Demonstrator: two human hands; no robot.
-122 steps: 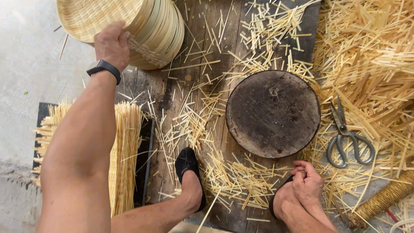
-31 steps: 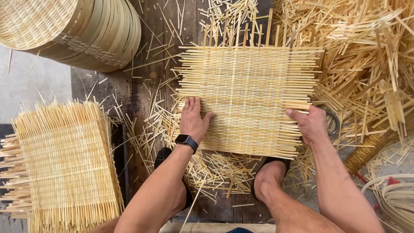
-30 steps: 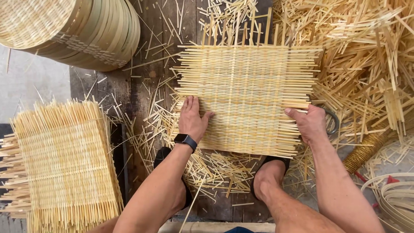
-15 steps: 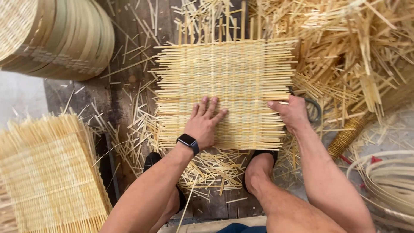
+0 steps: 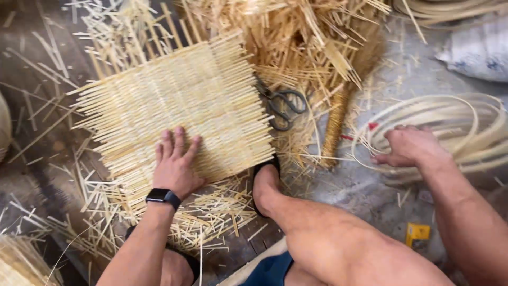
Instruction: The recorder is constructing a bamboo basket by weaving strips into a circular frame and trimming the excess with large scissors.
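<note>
Pinning the woven bamboo mat [image 5: 174,106] flat on the boards, your left hand [image 5: 176,167] is lying open, fingers spread. Your right hand [image 5: 415,148] is curling loosely onto the coiled cane strips [image 5: 465,127]. Mat's edges are showing untrimmed; scissors [image 5: 280,103] are lying untouched.

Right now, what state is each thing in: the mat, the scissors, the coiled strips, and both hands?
Woven mat: lying flat, strip ends sticking out loose on all sides.
Scissors: lying on the floor beside the mat, untouched.
Coiled strips: looped on the floor.
Left hand: open, palm down on the mat.
Right hand: fingers curled at the coil's edge; grip unclear.
</note>
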